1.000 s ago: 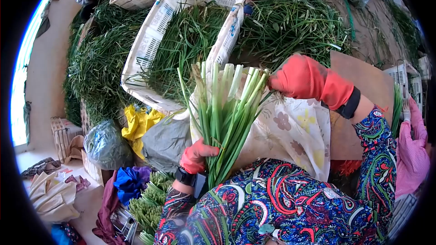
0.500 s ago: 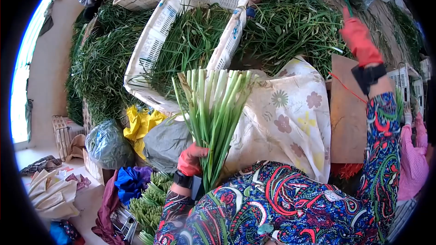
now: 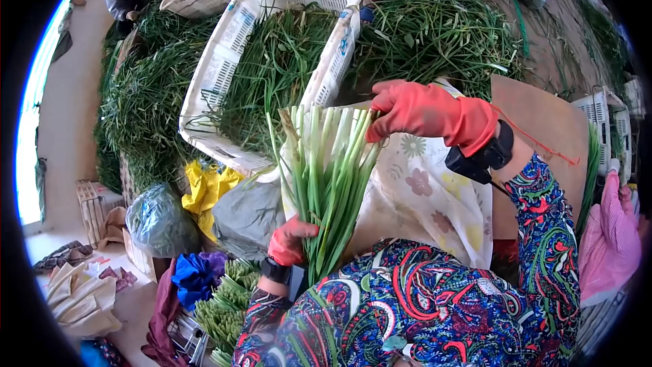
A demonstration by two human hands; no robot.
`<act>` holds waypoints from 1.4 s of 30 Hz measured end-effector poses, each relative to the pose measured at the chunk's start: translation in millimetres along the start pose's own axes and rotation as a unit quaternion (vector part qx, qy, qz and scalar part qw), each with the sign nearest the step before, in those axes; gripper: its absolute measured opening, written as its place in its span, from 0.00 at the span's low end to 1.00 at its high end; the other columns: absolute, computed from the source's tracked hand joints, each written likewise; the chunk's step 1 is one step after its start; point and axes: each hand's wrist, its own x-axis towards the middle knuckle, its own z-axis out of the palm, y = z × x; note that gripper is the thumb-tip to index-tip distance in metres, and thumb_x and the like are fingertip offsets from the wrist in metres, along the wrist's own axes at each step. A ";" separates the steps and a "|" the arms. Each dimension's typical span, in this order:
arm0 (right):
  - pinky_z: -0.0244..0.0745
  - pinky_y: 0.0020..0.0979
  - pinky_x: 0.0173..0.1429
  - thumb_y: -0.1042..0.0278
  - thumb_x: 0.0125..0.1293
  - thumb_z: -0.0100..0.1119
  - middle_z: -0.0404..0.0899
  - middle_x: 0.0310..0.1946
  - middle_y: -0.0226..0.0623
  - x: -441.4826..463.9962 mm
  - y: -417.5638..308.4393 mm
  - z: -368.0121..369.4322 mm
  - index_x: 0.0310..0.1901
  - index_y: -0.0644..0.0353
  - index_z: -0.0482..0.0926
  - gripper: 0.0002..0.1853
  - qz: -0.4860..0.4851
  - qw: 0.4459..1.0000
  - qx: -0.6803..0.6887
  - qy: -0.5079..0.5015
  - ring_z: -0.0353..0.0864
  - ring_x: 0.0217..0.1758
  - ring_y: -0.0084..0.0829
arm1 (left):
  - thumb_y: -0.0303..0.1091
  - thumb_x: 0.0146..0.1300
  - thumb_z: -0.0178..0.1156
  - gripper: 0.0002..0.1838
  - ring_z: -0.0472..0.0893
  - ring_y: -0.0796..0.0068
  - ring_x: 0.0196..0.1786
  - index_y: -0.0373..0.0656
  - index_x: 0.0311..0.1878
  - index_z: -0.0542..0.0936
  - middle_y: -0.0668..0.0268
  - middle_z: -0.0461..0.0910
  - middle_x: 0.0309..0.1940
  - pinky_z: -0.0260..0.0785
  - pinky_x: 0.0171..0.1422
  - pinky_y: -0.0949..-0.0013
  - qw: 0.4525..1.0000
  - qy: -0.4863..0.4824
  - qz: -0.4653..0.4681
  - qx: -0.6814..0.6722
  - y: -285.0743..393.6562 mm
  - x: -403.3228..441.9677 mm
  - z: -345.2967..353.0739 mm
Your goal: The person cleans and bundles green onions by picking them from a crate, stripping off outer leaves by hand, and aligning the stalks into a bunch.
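Note:
A bunch of long green stalks with pale ends (image 3: 333,183) stands upright over my lap, pale ends at the top. My left hand (image 3: 291,239), in a red rubber glove, is wrapped round its lower left side, thumb across the front. My right hand (image 3: 424,114), also red-gloved, reaches in from the right at the pale ends. Its thumb and forefinger are apart at the rightmost stalks; whether it presses on them I cannot tell. Behind the bunch lies a cream cloth with printed flowers (image 3: 441,197).
A white plastic crate (image 3: 193,115) holding loose greens stands ahead. Heaps of greens (image 3: 435,34) lie on both sides. A brown board (image 3: 540,122) is at right. Beside my left arm are stalk bundles (image 3: 227,306), a grey bag (image 3: 248,214) and a yellow bag (image 3: 207,190). Other people sit nearby.
My right hand has swung in from the far upper right to the top of the bunch. My left hand keeps its hold and has hardly moved.

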 end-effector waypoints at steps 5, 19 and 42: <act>0.53 0.30 0.64 0.69 0.60 0.49 0.79 0.29 0.29 2.4 28.5 -6.8 0.29 0.55 0.77 0.06 -0.120 0.978 -0.007 0.170 0.76 0.38 0.22 | 0.20 0.47 0.60 0.26 0.80 0.61 0.37 0.33 0.53 0.69 0.54 0.77 0.42 0.76 0.41 0.61 1.000 0.001 -0.007 0.025 3.1 -2.7 19.7; 0.70 0.24 0.38 0.54 0.63 0.51 0.78 0.29 0.30 -1.6 18.8 46.6 0.38 0.60 0.79 0.17 0.126 0.972 0.179 0.087 0.75 0.29 0.23 | 0.26 0.44 0.59 0.30 0.78 0.56 0.44 0.33 0.55 0.67 0.52 0.77 0.44 0.72 0.50 0.58 1.000 -0.006 -0.004 -0.003 4.1 2.8 -1.1; 0.70 0.30 0.46 0.59 0.54 0.59 0.76 0.40 0.41 10.8 -16.3 64.3 0.33 0.61 0.80 0.13 -0.143 0.909 -0.262 0.292 0.74 0.45 0.38 | 0.27 0.52 0.58 0.22 0.78 0.69 0.44 0.36 0.53 0.71 0.61 0.78 0.44 0.70 0.51 0.69 0.979 0.088 0.070 0.171 28.1 -19.8 53.5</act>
